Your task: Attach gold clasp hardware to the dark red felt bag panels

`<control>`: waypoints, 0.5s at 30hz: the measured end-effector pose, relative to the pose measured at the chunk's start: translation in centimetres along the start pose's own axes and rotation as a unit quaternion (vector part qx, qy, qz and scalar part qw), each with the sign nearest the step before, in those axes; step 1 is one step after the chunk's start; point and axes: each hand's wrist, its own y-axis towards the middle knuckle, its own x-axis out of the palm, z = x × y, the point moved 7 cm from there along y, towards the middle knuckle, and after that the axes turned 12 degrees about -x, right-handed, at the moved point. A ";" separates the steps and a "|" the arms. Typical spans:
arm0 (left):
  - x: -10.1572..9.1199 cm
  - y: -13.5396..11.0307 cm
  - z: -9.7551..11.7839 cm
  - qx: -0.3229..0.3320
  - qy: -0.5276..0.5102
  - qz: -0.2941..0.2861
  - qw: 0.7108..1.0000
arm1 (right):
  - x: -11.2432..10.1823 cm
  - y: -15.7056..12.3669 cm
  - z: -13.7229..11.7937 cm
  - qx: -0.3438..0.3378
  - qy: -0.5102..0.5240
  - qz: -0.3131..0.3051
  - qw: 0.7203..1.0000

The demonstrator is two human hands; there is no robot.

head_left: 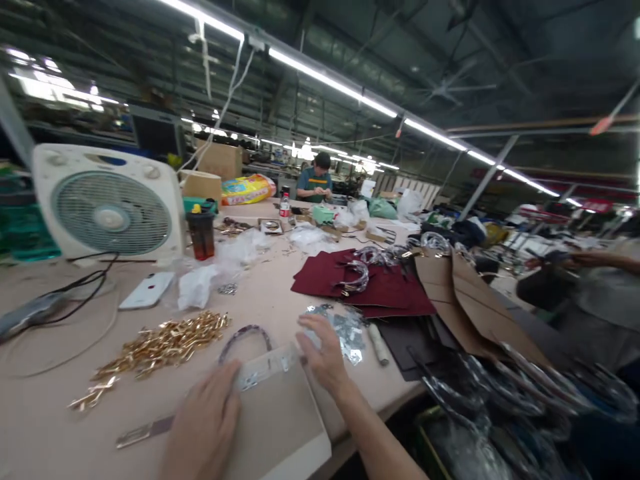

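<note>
Our beige handbag (283,417) lies flat on the table (50,433) between our hands. The left hand (205,427) rests open on its near-left edge and the right hand (325,357) lies open, ungripping, at its top corner. Gold fittings (165,343) lie beyond the left hand, and maroon panels (390,293) beyond the right.

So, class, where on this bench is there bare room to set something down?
Bare tabletop lies at the near left corner, bordered by the cables and the gold clips, and in a strip between the white bags and the dark red pieces. Crowded: the right side, with cardboard and wrapped handles.
</note>
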 end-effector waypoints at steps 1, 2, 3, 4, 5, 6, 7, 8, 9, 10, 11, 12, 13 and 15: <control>0.3 0.1 -0.3 0.001 0.001 -0.004 1.000 | -2.2 0.3 1.2 0.026 -0.052 0.032 0.998; 0.5 0.2 -0.5 -0.001 0.001 -0.007 1.000 | -4.4 0.4 2.3 0.055 -0.104 0.055 0.991; 0.5 0.2 -0.6 -0.004 0.001 -0.009 1.000 | -6.5 0.4 3.4 0.082 -0.141 0.069 0.984; 0.4 0.2 -0.5 -0.008 0.001 -0.009 1.000 | -8.6 0.1 4.2 0.101 -0.157 0.079 0.979; 0.2 0.0 -0.3 -0.015 0.002 -0.008 1.000 | -10.5 -0.4 5.1 0.119 -0.171 0.089 0.974; -0.1 -0.2 0.0 -0.020 0.003 -0.007 1.000 | -12.2 -1.1 5.9 0.138 -0.184 0.095 0.969; -0.5 -0.4 0.5 -0.024 0.004 -0.005 1.000 | -13.7 -2.0 6.8 0.155 -0.192 0.095 0.965; -0.9 -0.6 1.0 -0.027 0.005 0.001 1.000 | -14.9 -3.1 7.8 0.172 -0.196 0.091 0.961; -1.3 -0.8 1.5 -0.022 0.006 0.002 1.000 | -15.8 -4.3 9.2 0.197 -0.208 0.075 0.955; -1.8 -0.9 2.1 -0.016 0.001 0.007 1.000 | -16.3 -5.6 10.9 0.236 -0.253 0.018 0.938; -2.3 -1.0 2.6 -0.016 -0.003 0.012 1.000 | -16.6 -6.7 12.5 0.256 -0.288 -0.031 0.922; -2.8 -1.1 3.0 -0.012 -0.009 0.018 1.000 | -16.9 -7.4 13.8 0.256 -0.312 -0.063 0.913; -3.3 -1.2 3.4 -0.009 -0.014 0.022 1.000 | -17.1 -8.0 14.9 0.253 -0.325 -0.080 0.908; -4.0 -1.4 4.3 -0.003 -0.021 0.020 1.000 | -17.4 -8.5 16.2 0.266 -0.311 -0.075 0.910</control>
